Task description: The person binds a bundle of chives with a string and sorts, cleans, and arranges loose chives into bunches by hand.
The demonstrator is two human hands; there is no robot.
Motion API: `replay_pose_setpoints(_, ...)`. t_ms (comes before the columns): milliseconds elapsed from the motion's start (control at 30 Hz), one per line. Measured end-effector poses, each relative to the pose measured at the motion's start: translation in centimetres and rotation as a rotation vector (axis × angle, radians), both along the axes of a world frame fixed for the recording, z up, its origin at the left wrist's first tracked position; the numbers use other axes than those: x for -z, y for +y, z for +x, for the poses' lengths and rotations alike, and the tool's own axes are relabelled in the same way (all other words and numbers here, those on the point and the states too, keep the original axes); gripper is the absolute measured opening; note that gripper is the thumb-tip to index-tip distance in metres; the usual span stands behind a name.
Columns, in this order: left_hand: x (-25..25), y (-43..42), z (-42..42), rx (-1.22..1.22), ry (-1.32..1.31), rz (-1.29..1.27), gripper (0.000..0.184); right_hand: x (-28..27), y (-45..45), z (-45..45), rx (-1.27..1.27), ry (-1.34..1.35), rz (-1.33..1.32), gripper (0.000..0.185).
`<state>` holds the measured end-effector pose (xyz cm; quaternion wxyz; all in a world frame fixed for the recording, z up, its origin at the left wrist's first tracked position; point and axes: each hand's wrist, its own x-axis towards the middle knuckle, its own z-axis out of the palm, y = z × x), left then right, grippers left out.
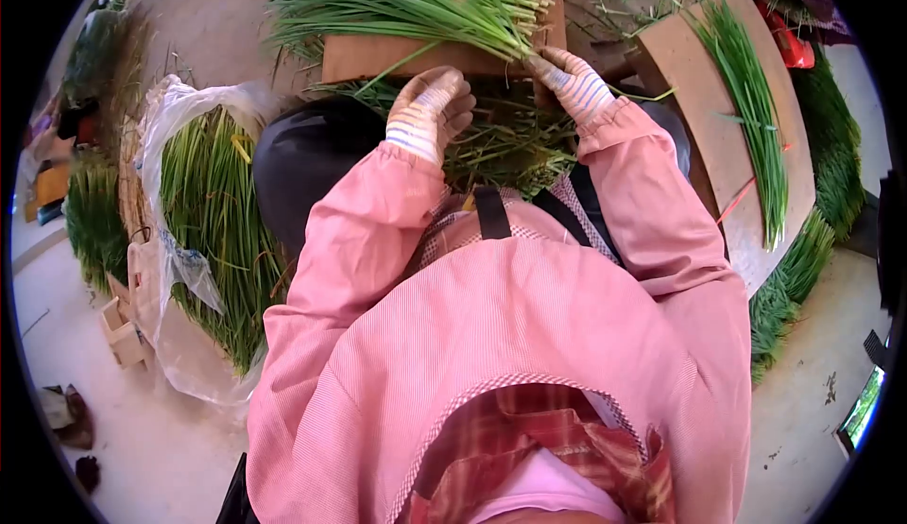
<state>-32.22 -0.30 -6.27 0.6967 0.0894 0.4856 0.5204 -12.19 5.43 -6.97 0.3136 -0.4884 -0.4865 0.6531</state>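
Note:
Both hands wear striped, pale work gloves. My left hand is raised at the near edge of a brown board, its fingers curled together; what they hold, if anything, is hidden. My right hand pinches the pale stem end of some green stalks at the board's near right edge. A large pile of long green leaves lies on the board, leaf tips to the left and pale stems to the right. Loose cut greens lie below the hands, between the knees.
At the right, a tied green bundle lies on a slanted cardboard sheet, with more greens beyond it. At the left stands a clear plastic bag full of greens. A small wooden stool is farther left.

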Motion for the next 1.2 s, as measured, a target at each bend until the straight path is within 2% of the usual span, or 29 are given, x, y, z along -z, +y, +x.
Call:
replay_pose_setpoints(33,0.1,0.4,0.2,0.037,0.104,-0.024,0.037,0.1,-0.4,0.3,-0.077,0.15,-0.18,0.026)
replay_pose_setpoints(200,0.2,3.8,1.3,0.0,0.075,-0.052,0.04,0.0,-1.6,0.3,-0.141,0.168,-0.143,0.028)
replay_pose_setpoints(267,0.6,5.2,1.8,-0.027,-0.373,0.012,0.033,0.4,-1.6,0.2,-0.316,0.099,-0.056,0.032)
replay_pose_setpoints(300,3.2,6.5,1.6,-0.127,-0.291,-0.037,0.024,0.3,-1.6,0.3,-0.372,0.149,-0.099,0.037)
replay_pose_setpoints(400,1.7,5.9,2.1,-0.064,-0.109,0.053,0.019,1.5,-0.1,1.5,-0.513,-0.092,0.054,0.048)
replay_pose_setpoints(433,1.1,5.5,2.4,-0.055,-0.065,0.088,0.02,0.9,0.4,1.4,-0.551,0.029,-0.147,0.051)
replay_pose_setpoints(467,1.1,5.3,2.5,-0.047,-0.055,0.073,0.02,0.9,0.5,1.1,-0.496,0.007,-0.035,0.053)
replay_pose_setpoints(533,1.3,4.9,3.0,-0.044,0.057,0.355,0.022,0.1,0.7,0.1,-0.51,-0.053,0.025,0.054)
replay_pose_setpoints(567,1.3,4.8,3.5,-0.111,0.029,0.37,0.024,-0.8,0.3,-0.6,-0.443,-0.077,-0.009,0.056)
replay_pose_setpoints(600,1.2,4.9,3.8,-0.108,0.035,0.368,0.024,0.0,0.0,-1.6,-0.299,0.007,-0.125,0.048)
replay_pose_setpoints(667,0.9,5.2,4.1,-0.158,0.092,0.199,0.024,2.5,0.9,-2.4,-0.271,0.175,-0.034,0.034)
replay_pose_setpoints(700,1.6,5.5,3.8,-0.216,0.114,0.125,0.022,3.3,1.0,-2.6,-0.174,0.167,-0.011,0.024)
replay_pose_setpoints(733,1.3,6.4,3.7,-0.211,0.103,-0.067,0.021,3.3,1.4,-2.8,-0.142,0.182,0.009,0.026)
replay_pose_setpoints(800,0.9,5.7,3.3,-0.219,-0.059,0.025,0.019,3.5,1.4,-3.3,-0.02,0.433,0.026,0.026)
replay_pose_setpoints(833,0.3,6.7,3.4,-0.265,0.122,-0.084,0.017,2.9,1.4,-3.2,0.003,0.596,-0.064,0.027)
replay_pose_setpoints(867,0.0,5.6,3.2,-0.273,0.005,0.072,0.015,2.3,1.2,-3.1,0.052,0.573,-0.123,0.026)
replay_pose_setpoints(933,-0.6,5.6,3.0,-0.303,-0.077,0.128,0.012,2.5,2.0,-2.9,0.032,0.514,0.04,0.025)
replay_pose_setpoints(1000,-0.2,5.6,2.3,-0.285,-0.068,0.175,0.012,2.5,1.6,-2.3,-0.017,0.734,-0.126,0.023)
replay_pose_setpoints(1100,-0.9,6.2,1.6,-0.316,-0.114,0.211,0.011,2.2,0.9,-2.1,-0.015,0.753,-0.132,0.016)
replay_pose_setpoints(1133,-1.2,6.4,1.2,-0.365,-0.168,0.19,0.012,1.7,0.9,-1.1,-0.079,0.57,-0.072,0.014)
replay_pose_setpoints(1167,-1.9,6.8,-0.7,-0.179,-0.099,0.455,0.015,1.9,0.9,-0.1,-0.204,0.508,-0.043,0.014)
replay_pose_setpoints(1200,-2.4,7.4,-1.8,-0.344,-0.059,0.339,0.017,1.8,1.1,0.9,-0.332,0.44,-0.006,0.014)
